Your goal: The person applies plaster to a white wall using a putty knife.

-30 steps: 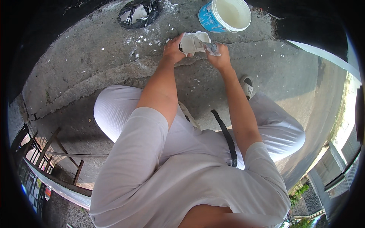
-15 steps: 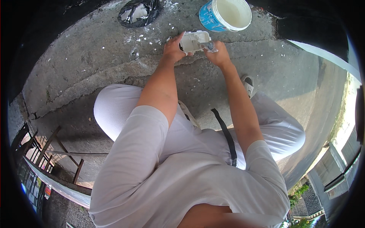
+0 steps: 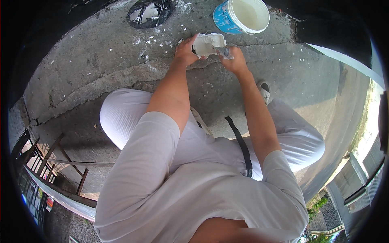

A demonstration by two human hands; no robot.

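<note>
A small white rectangular container point(image 3: 204, 43), smeared with a pale paste, is held out in front of me. My left hand point(image 3: 187, 52) grips its left side, with the thumb along the near edge and the fingers over the far left corner. At its right side my right hand point(image 3: 236, 60) is closed around a scraper point(image 3: 225, 52) coated in grey-white paste. The scraper's tip reaches the container's right edge; most of its handle is hidden in my fist.
A blue and white bucket point(image 3: 227, 18) with pale material inside stands beyond the container, to the right. An opened black plastic bag point(image 3: 156, 20) holding white powder lies far left. White splatters dot the cracked concrete floor point(image 3: 105, 60). A metal frame point(image 3: 65, 156) is at lower left.
My right hand and the scraper have shifted slightly right and nearer, with the wrist turned a little. The left hand still holds the container in almost the same place.
</note>
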